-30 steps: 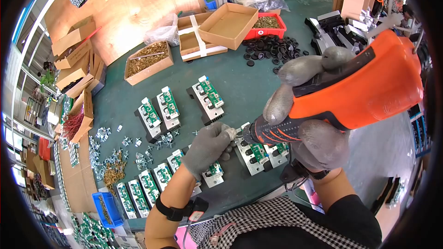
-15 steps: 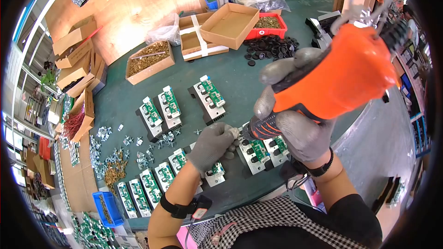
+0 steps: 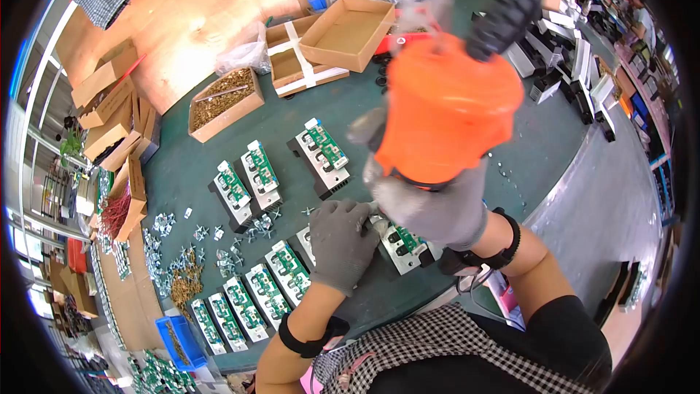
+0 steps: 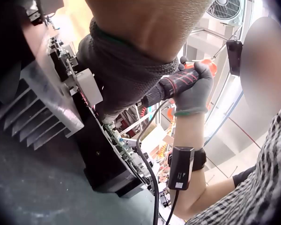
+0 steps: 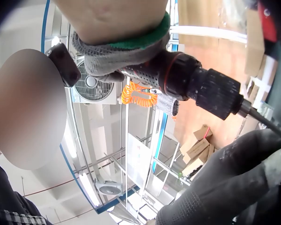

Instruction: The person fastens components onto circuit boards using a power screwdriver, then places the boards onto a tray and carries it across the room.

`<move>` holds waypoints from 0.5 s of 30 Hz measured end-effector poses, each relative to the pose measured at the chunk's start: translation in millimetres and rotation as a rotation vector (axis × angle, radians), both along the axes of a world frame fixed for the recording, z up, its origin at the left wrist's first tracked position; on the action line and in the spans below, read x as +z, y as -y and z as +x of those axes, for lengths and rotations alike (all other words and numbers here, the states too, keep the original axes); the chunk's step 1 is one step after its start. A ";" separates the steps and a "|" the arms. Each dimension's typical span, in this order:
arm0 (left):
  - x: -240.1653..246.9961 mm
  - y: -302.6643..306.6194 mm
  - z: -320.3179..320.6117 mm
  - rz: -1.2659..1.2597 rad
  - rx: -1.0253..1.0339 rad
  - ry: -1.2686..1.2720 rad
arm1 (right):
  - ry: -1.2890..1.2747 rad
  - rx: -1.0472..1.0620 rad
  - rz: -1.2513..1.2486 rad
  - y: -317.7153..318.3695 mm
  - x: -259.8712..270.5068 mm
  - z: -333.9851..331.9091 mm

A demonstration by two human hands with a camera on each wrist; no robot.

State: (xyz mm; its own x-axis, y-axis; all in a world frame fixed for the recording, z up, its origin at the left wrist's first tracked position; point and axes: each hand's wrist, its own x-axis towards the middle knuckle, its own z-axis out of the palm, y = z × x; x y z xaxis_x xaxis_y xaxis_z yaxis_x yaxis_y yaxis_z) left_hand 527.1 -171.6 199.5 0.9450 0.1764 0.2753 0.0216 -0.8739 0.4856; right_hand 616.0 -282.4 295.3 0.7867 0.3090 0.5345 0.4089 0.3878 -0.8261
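My gloved right hand (image 3: 441, 211) grips an orange and black power screwdriver (image 3: 452, 113), also seen in the left wrist view with its chuck (image 4: 153, 95) pointing down toward my left hand. The right wrist view shows the metal bit (image 5: 267, 123) running down beside my left fingertips (image 5: 277, 168). My gloved left hand (image 3: 341, 244) lies over the row of heat sinks, its fingertips at the left edge of a heat sink with a green circuit board (image 3: 402, 248). I cannot tell whether those fingers pinch anything; their undersides are hidden.
More heat sinks with green boards (image 3: 266, 292) line the front edge, with several behind (image 3: 321, 153). Loose metal clips (image 3: 171, 263) lie left of them. A cardboard box of brass-coloured parts (image 3: 226, 102) and a blue bin (image 3: 181, 343) stand nearby. Black-and-silver heat sinks (image 3: 569, 58) are piled right.
The screwdriver has swung left and become more upright, its orange body now over the middle of the table. My left hand has turned back-up at the same heat sink. The head view has shifted slightly.
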 end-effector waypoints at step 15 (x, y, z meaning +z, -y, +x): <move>-23.7 -3.3 0.7 0.060 -0.002 0.086 | 0.358 -0.090 -0.193 -7.2 -0.7 12.9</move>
